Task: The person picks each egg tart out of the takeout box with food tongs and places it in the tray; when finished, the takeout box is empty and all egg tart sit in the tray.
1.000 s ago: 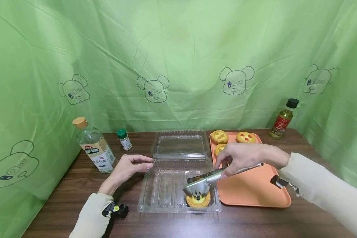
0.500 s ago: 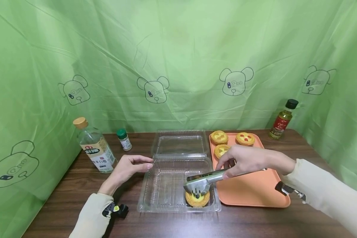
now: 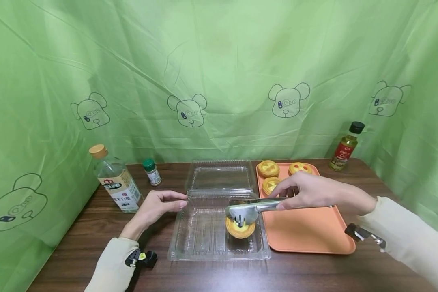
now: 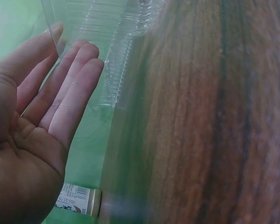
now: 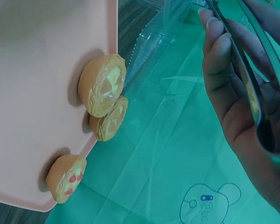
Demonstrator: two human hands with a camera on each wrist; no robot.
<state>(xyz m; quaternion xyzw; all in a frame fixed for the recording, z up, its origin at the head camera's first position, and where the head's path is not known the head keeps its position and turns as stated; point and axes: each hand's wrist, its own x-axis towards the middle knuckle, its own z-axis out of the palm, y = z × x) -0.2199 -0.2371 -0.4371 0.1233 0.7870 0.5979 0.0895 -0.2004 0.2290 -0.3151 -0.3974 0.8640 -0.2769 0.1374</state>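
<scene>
My right hand (image 3: 314,191) grips metal food tongs (image 3: 268,205), their heads clasping a yellow-filled egg tart (image 3: 240,233) over the right half of a clear plastic clamshell box (image 3: 200,239). At the box's back left corner, my left hand (image 3: 158,209) pinches the rim between thumb and fingers; the left wrist view shows the thumb tip at the plastic edge (image 4: 58,49). The box's lid (image 3: 222,177) lies folded back behind it. Under and beyond my right hand is an orange tray (image 3: 306,235) bearing several tarts, one topped with red pieces (image 5: 67,179).
A large clear vinegar-type bottle (image 3: 120,184) and a small green-capped jar (image 3: 152,172) stand left of the box. Behind the tray, at right, is an olive oil bottle (image 3: 344,150). A green curtain (image 3: 226,81) surrounds the wooden table (image 3: 138,243) on its back and sides.
My right hand has shifted right, and the tongs have carried the tart from the box's front right corner back toward the middle of that half. My left hand has stayed put.
</scene>
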